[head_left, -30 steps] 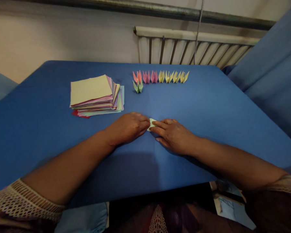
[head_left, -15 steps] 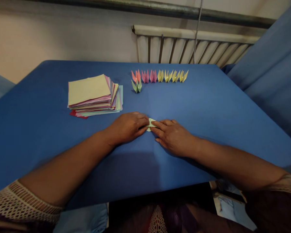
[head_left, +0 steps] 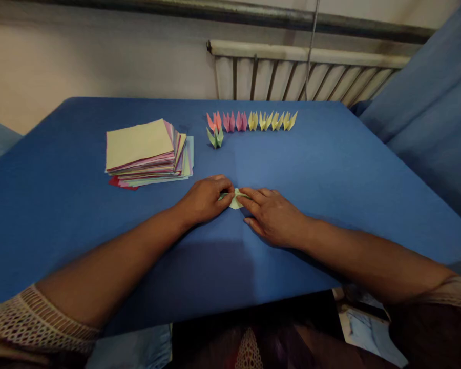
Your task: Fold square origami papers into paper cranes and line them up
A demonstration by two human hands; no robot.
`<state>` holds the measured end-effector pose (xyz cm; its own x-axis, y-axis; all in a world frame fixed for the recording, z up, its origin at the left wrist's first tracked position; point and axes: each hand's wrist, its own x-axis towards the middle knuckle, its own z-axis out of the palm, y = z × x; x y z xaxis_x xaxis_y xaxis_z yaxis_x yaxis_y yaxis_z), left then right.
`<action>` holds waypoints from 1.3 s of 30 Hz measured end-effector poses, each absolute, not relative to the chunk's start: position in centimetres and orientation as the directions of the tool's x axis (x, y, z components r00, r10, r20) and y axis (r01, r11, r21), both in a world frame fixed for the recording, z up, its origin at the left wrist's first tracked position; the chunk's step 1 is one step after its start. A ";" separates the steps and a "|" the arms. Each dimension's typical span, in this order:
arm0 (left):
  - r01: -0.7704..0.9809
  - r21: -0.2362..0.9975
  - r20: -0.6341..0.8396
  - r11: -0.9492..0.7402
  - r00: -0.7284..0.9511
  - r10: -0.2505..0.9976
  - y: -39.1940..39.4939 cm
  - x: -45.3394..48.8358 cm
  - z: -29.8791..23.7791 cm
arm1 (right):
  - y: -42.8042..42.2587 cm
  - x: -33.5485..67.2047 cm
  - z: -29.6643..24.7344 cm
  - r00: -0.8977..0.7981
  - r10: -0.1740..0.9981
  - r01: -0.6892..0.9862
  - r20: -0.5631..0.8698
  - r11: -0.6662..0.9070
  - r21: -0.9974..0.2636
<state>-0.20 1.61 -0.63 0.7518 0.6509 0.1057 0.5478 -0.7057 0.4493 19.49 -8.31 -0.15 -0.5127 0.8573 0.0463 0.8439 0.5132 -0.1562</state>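
Observation:
A small pale green folded paper (head_left: pixel 235 199) lies on the blue table (head_left: pixel 330 164) between my two hands. My left hand (head_left: pixel 205 199) is curled, its fingertips pinching the paper's left side. From the right, my right hand (head_left: pixel 271 215) presses the paper down with its fingers held together. Most of the paper is hidden under my fingers.
A stack of coloured square sheets (head_left: pixel 146 151) sits to the left. A row of folded paper pieces (head_left: pixel 253 121), pink and yellow, stands further back, with a green one (head_left: pixel 215 137) in front of its left end. A radiator (head_left: pixel 303 77) stands behind the table.
My left hand has drawn back slightly to the left, so more of the green paper shows between the hands. The right hand has stayed nearly still.

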 end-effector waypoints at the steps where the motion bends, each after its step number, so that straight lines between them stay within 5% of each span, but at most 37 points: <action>1: 0.557 0.448 0.102 -0.699 0.745 0.659 1.5 -0.1 -0.6 | -8.3 19.5 -0.2 -0.515 0.856 0.844 0.039 0.515 -0.150; 11: 0.588 0.471 0.139 -0.658 0.687 0.713 1.5 -0.2 -1.1 | -8.3 19.5 -0.3 -0.503 0.864 0.859 0.016 0.501 -0.105; 18: 0.615 0.283 0.151 -0.736 0.729 0.667 1.6 -0.4 -1.0 | -8.4 19.3 -0.6 -0.494 0.869 0.864 0.031 0.494 -0.095; 24: 0.659 0.338 0.123 -0.672 0.677 0.726 2.0 0.0 -1.3 | -7.5 19.4 -0.4 -0.458 0.888 0.877 0.052 0.460 -0.135; 31: 0.638 0.480 0.096 -0.602 0.644 0.759 2.4 0.1 -1.5 | -4.7 18.8 -1.0 -0.254 0.962 0.933 0.097 0.270 -0.238; 39: 0.598 0.419 0.152 -0.683 0.695 0.702 2.4 -0.2 -1.7 | -2.3 18.3 -0.1 -0.098 0.987 0.914 -0.130 0.037 -0.405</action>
<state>-0.22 2.40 -1.73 0.6954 0.7024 0.1519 0.5983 -0.6830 0.4190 18.28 -2.31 -0.07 -0.0978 0.9867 -0.1298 0.9136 0.0373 -0.4049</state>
